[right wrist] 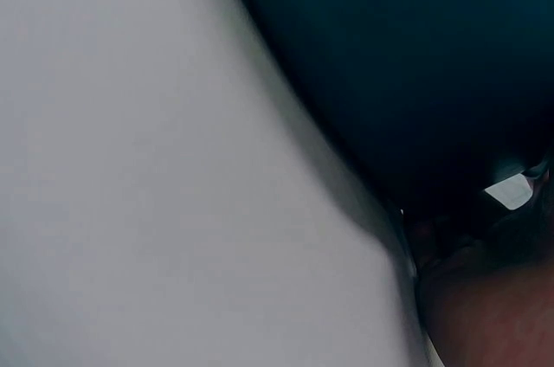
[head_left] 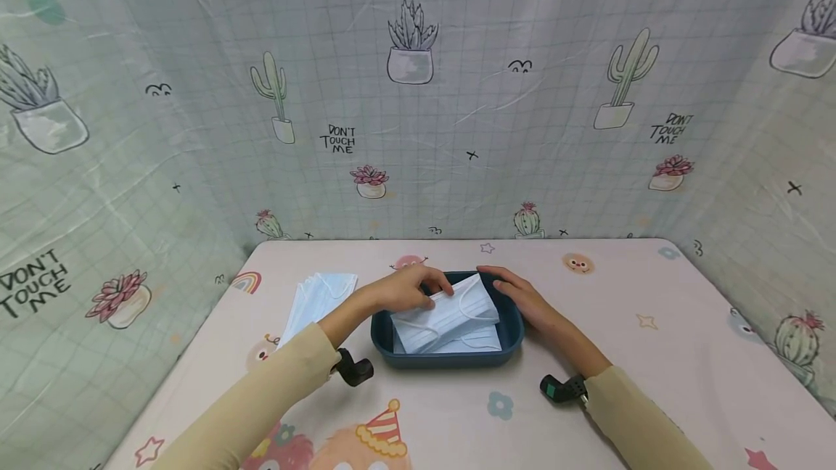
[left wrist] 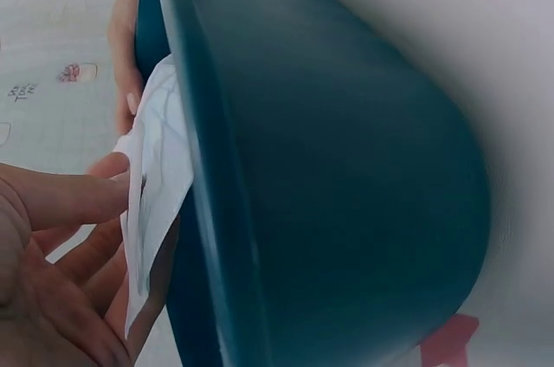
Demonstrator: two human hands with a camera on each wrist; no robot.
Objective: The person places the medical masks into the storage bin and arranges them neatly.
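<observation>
A dark blue bin (head_left: 447, 362) stands on the table with several light blue face masks (head_left: 451, 319) inside it. My left hand (head_left: 406, 289) reaches over the bin's left rim and pinches the upper mask, which lies tilted across the others. In the left wrist view, thumb and fingers close on the edge of that white-looking mask (left wrist: 163, 155) beside the bin wall (left wrist: 338, 151). At the bin's back right corner my right hand (head_left: 527, 302) grips the rim. The right wrist view is dark there and hides most of the fingers.
Several more face masks (head_left: 326, 290) lie fanned on the table left of the bin, partly behind my left forearm. The pale patterned table (head_left: 620, 296) extends to both sides. A printed curtain (head_left: 470, 114) hangs behind and around it.
</observation>
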